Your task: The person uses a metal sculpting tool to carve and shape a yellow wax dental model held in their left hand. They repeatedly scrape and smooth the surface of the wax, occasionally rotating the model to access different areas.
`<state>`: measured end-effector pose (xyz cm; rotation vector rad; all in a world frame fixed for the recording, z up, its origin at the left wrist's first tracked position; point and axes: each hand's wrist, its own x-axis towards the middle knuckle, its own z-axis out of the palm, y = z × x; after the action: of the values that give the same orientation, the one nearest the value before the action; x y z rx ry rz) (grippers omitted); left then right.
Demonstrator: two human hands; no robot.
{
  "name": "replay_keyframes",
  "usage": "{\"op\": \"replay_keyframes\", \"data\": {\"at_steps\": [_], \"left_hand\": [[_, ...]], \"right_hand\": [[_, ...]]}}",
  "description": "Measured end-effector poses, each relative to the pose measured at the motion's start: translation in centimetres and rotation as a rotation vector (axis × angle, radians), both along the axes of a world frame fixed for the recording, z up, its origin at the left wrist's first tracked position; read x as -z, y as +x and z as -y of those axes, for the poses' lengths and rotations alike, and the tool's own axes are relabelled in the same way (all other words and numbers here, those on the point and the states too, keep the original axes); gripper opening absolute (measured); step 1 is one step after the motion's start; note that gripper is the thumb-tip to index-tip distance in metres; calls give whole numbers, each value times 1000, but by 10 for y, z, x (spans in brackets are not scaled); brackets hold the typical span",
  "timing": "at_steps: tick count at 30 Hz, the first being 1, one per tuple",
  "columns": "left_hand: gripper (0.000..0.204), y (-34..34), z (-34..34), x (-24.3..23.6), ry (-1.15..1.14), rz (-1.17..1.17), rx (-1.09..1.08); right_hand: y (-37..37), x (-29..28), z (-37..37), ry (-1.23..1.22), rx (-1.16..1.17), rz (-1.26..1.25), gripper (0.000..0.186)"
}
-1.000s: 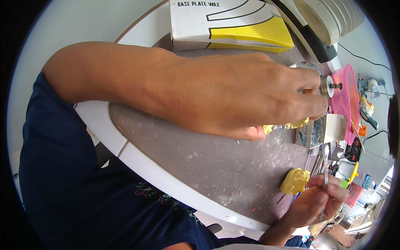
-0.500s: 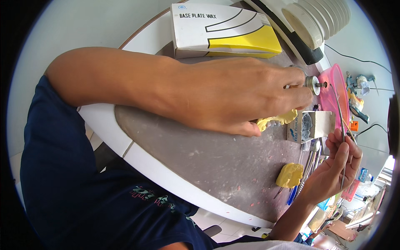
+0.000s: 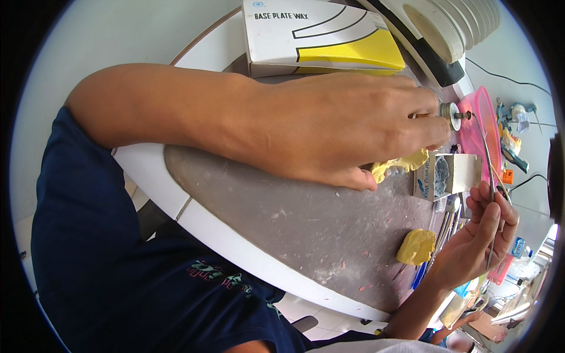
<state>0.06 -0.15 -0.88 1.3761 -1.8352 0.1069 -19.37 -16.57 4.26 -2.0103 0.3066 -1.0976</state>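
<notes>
My left hand [image 3: 347,126] reaches across the grey bench top with its fingers bent over a yellow dental cast [image 3: 406,163], thumb against the near edge. Much of that cast is hidden beneath the hand. Just past the fingertips shows a spirit lamp [image 3: 453,116] with a metal cap and dark wick; whether the fingers touch its body I cannot tell. In a pen-like pinch, my right hand [image 3: 474,250] holds a thin metal wax carver [image 3: 487,153], its tip close to the wick. A second yellow cast [image 3: 416,247] lies on the bench near my right wrist.
A white-and-yellow carton [image 3: 323,41] lies behind my left hand. An open small box [image 3: 425,179] with grey-blue contents stands by the lamp, before a pink basket [image 3: 478,132]. Metal tools [image 3: 445,220] and a blue pen [image 3: 419,276] lie near my right wrist. A ribbed white hose [image 3: 471,23] is behind.
The whole view has shifted slightly, so hands and bench things sit a little further right. Both hands keep their holds, and the carver tip stays close to the wick.
</notes>
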Motion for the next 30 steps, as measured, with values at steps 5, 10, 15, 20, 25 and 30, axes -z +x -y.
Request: {"op": "replay_keyframes", "data": {"at_steps": [5,10,15,20,25,30], "left_hand": [[60,1,1,-1,19,6,1],[59,0,0,-6,58,10,-1],[59,-2,2,-8,128,-4,-13],[60,-5,1,-12,177,-21,-31],[67,-6,2,-12,220,-89,-49],[69,-7,3,-12,215,-64,-72]], "right_hand": [[0,-2,-1,12,1,-6,14],[-1,-3,0,29,1,-12,13],[-21,-9,5,14,22,-40,13],[-41,-14,5,79,88,-131,10],[-42,-12,6,132,171,-309,9],[-40,-9,5,210,138,-363,10]]}}
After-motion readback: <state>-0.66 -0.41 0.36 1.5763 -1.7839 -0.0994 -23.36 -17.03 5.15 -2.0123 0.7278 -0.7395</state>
